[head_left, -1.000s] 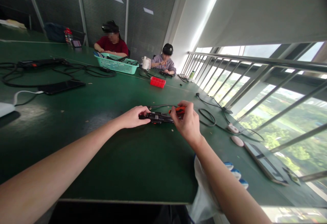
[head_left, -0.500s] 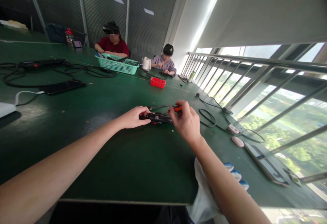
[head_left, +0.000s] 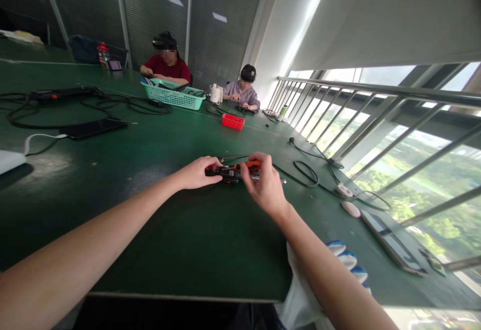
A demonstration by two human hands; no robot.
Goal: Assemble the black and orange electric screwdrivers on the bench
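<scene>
On the green table point(head_left: 225, 239) lies a long black corded device point(head_left: 230, 174) with a small red part on its near side. My left hand point(head_left: 201, 172) grips its left end between thumb and fingers. My right hand point(head_left: 265, 184) is closed around an orange-handled screwdriver point(head_left: 252, 164), held low over the device. The screwdriver's thin shaft points left toward the device's middle; its tip is too small to make out. A shiny metal end of the device shows to the right, past my right hand.
A red tray point(head_left: 233, 121) and a mint basket point(head_left: 175, 95) stand farther back, where two people sit. A black cable point(head_left: 306, 173) curls at right, near a tablet-like device point(head_left: 393, 242). White-and-blue gloves point(head_left: 306, 280) lie under my right forearm. A phone point(head_left: 93, 128) lies left.
My right hand has moved left along the device with the screwdriver, bringing its shaft over the middle and uncovering the metal right end. My left hand has stayed in place.
</scene>
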